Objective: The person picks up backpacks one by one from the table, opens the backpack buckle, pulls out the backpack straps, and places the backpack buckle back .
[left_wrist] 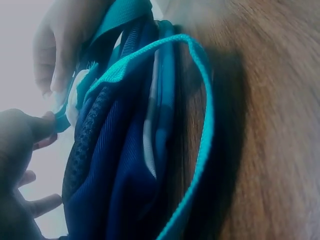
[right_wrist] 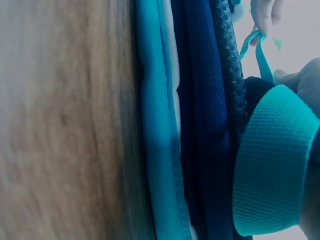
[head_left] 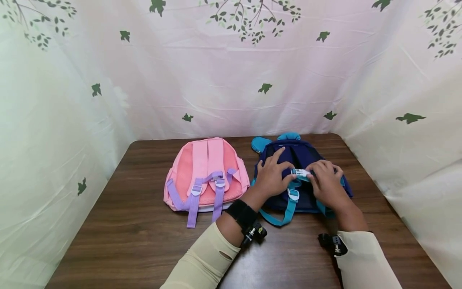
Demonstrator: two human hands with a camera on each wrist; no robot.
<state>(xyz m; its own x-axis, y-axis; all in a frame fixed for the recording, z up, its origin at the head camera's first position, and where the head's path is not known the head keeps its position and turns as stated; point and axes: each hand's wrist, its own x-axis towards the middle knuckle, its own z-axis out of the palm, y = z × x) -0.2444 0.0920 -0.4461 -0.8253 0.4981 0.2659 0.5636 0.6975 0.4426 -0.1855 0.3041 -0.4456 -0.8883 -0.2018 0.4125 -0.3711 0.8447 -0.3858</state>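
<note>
Beyond pale sleeves (head_left: 203,259), left hand (head_left: 271,176) and right hand (head_left: 326,182) apparently pinch a white buckle (head_left: 301,173).

Place: curtained-off work area, building type unclear | printed curtains (head_left: 223,80) on three sides | wood-grain table (head_left: 137,241)

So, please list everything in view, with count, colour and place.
Fabric backpack with turquoise straps: 1, navy, right
Plastic buckle: 1, white, on navy backpack
Rounded pouch: 1, turquoise, beside navy backpack
Fabric backpack with purple straps: 1, pink, left
Wood-patterned table: 1, brown, below
Printed curtain: count unclear, pale, around table
Wrist cameras: 2, black, on wrists
Sleeves: 2, cream, bottom
Left grip: 1, bare, pinching buckle
Right grip: 1, bare, pinching buckle
</note>
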